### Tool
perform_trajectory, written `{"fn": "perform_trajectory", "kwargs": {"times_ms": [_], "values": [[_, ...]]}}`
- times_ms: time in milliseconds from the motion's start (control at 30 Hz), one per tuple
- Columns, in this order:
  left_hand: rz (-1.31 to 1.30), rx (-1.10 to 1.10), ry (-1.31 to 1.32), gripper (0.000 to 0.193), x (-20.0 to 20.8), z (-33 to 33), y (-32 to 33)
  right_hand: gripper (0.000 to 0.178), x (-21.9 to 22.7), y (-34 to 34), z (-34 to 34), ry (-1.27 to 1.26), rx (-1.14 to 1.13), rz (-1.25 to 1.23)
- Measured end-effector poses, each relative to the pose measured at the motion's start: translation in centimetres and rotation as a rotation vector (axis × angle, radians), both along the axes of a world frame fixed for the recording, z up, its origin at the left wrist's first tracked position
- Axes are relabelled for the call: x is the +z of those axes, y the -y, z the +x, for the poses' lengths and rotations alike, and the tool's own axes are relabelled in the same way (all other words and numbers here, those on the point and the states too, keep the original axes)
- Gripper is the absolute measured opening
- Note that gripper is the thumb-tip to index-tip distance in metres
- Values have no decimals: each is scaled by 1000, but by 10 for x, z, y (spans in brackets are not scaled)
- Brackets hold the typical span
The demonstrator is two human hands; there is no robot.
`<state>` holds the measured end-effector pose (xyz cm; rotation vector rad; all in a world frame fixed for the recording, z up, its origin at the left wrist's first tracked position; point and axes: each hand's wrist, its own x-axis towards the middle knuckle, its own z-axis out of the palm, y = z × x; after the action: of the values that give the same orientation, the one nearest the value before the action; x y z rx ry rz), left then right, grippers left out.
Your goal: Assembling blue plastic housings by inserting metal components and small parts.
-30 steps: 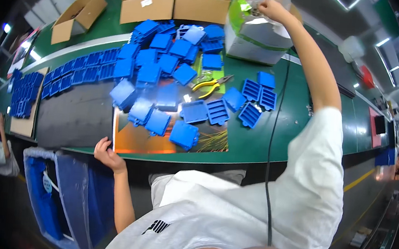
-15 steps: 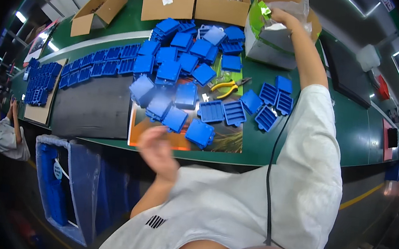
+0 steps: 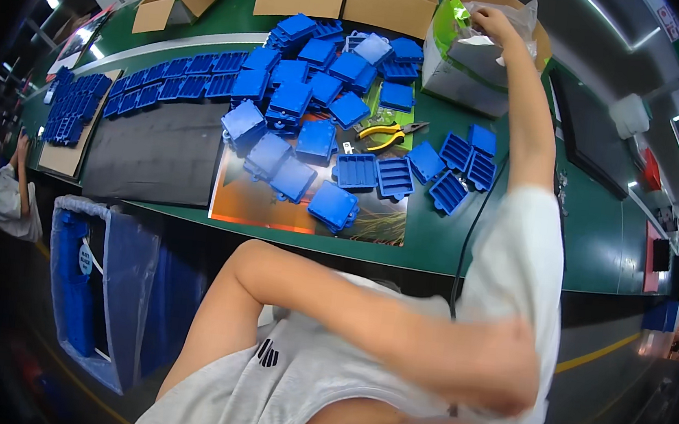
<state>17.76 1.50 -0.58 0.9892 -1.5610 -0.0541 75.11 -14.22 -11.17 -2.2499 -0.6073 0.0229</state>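
My right arm stretches over the table's right side to a cardboard box lined with clear plastic [image 3: 530, 18]. At the mouth of that box, my right hand [image 3: 492, 24] is bent downward with its fingers curled together beside a green plastic wrapper [image 3: 449, 28]; what they hold is hidden. My left forearm crosses in front of my shirt, and my left hand [image 3: 500, 366] is smeared by motion near my right upper arm, its fingers unreadable. Blue plastic cases [image 3: 289, 97] lie heaped on the table, some with slotted insides facing up. Yellow-handled pliers [image 3: 388, 136] rest beside them.
Open cardboard boxes [image 3: 303, 0] line the far side of the green table [image 3: 434, 250]. Rows of blue cases [image 3: 174, 77] run left past a black mat [image 3: 157, 154]. A black panel [image 3: 592, 138] lies at right. Another person [image 3: 10, 197] works at far left.
My left hand has swung from the table's front edge across my body to the right. My right hand has lifted slightly at the box, its fingers showing more. The view has shifted a little.
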Motion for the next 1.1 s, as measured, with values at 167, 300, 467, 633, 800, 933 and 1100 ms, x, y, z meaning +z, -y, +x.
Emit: {"fn": "perform_trajectory", "kwargs": {"times_ms": [167,300,467,633,800,933,1100], "values": [[-117,-279,-381,14,-11,-42,-29,28,8,4,-10,-128,-28,266],[-142,95,-752,15,-89,-40,-72,25,7,36,-3,-235,-87,424],[391,954,-1249,17,-193,-95,-154,27,10,27,-9,-384,-33,611],[816,966,-1329,47,-314,-168,-221,29,22,32,-17,-488,-14,764],[806,869,-1744,52,-325,-146,-213,26,26,24,-29,-602,37,973],[746,759,-1883,55,-334,-137,-216,24,26,40,-16,-675,71,928],[725,653,-2003,57,-338,-137,-223,21,21,40,-20,-669,-85,1120]]}}
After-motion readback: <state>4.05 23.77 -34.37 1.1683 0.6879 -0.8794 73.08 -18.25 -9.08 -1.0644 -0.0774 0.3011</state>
